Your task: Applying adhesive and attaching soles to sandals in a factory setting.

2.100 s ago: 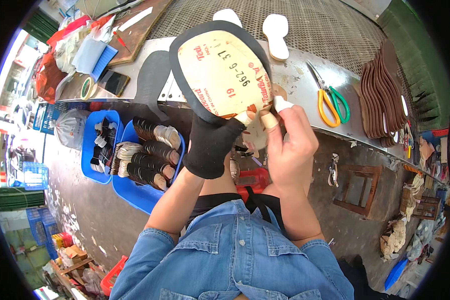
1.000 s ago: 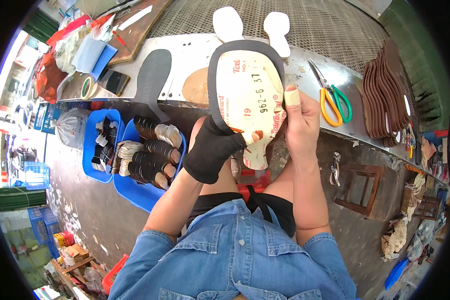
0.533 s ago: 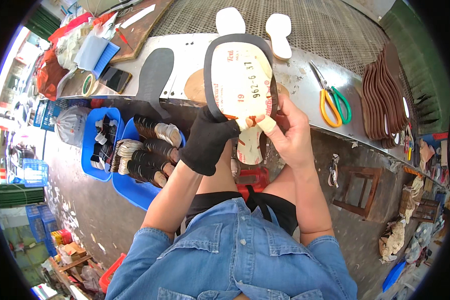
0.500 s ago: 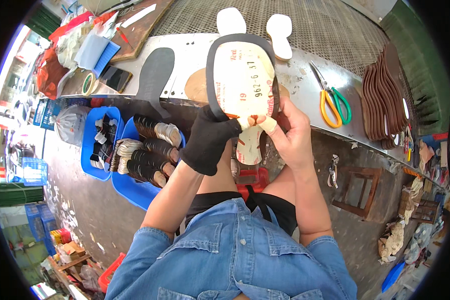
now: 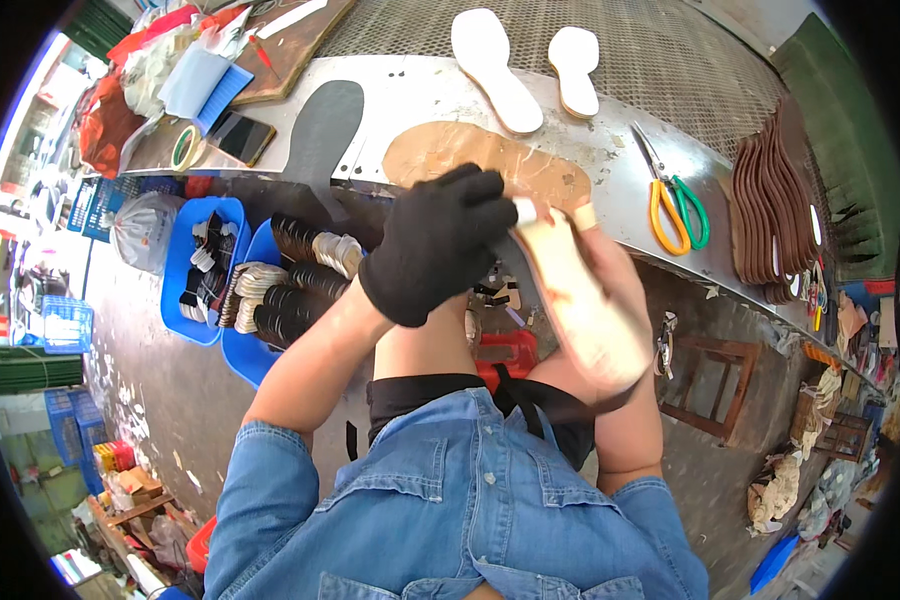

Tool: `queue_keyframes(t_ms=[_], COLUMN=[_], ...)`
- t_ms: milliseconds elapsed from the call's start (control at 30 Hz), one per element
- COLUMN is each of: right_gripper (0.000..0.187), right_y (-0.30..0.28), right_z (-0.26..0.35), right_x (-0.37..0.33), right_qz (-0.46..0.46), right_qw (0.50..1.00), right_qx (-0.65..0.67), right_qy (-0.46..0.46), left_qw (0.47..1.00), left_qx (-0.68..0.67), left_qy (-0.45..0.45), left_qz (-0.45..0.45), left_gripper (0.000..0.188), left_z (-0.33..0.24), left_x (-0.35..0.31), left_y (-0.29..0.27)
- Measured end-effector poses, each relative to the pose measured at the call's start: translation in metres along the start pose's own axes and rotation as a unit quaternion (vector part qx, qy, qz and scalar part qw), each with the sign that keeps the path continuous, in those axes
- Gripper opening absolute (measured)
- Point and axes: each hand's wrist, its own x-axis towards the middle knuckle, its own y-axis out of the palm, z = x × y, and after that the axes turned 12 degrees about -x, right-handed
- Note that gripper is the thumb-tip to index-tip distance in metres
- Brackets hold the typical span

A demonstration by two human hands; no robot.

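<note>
My left hand point(image 5: 445, 245), in a black glove with a white-wrapped fingertip showing, has its fingers bent at the upper end of an insole point(image 5: 585, 305). This insole is cream, with a dark edge, and is tilted and smeared by motion. My right hand point(image 5: 618, 265) is bare and grips it from the right side, partly hidden behind it. Beyond my hands a tan sole-shaped piece point(image 5: 485, 155) lies on the metal bench point(image 5: 370, 110). Two white sole pieces, a longer one point(image 5: 495, 70) and a shorter one point(image 5: 574, 75), lie farther back.
Scissors point(image 5: 670, 205) with yellow and green handles lie right of my hands, beside stacked brown soles point(image 5: 770, 210). A dark grey sole piece point(image 5: 325, 130), a phone point(image 5: 238, 138) and a tape roll point(image 5: 186, 147) are at left. Blue bins point(image 5: 175, 290) with shoe parts stand below the bench.
The insole has swung from upright above my hands to a downward tilt at the right, uncovering the tan piece and the longer white sole. My left hand has turned with its back upward.
</note>
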Motion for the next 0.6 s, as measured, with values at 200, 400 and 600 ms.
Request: queue_keyframes(t_ms=[200,400,600], right_gripper=[0.043,0.047,0.033], right_y=[-0.005,0.01,0.003], right_z=[-0.008,-0.016,-0.01], right_x=[0.0,0.012,0.036], right_qz=[-0.005,-0.015,-0.19], right_qw=[0.936,0.916,0.787], right_qx=[-0.315,-0.326,-0.484], right_qy=[-0.153,-0.232,-0.332], left_qw=[0.903,0.864,0.875], left_qx=[-0.363,-0.409,-0.416], left_qy=[-0.216,-0.284,-0.246], left_qz=[-0.083,-0.08,-0.031], left_gripper=[0.026,0.022,0.047], left_z=[0.024,0.012,0.017], left_x=[-0.011,-0.014,-0.02], left_y=[0.015,0.019,0.019])
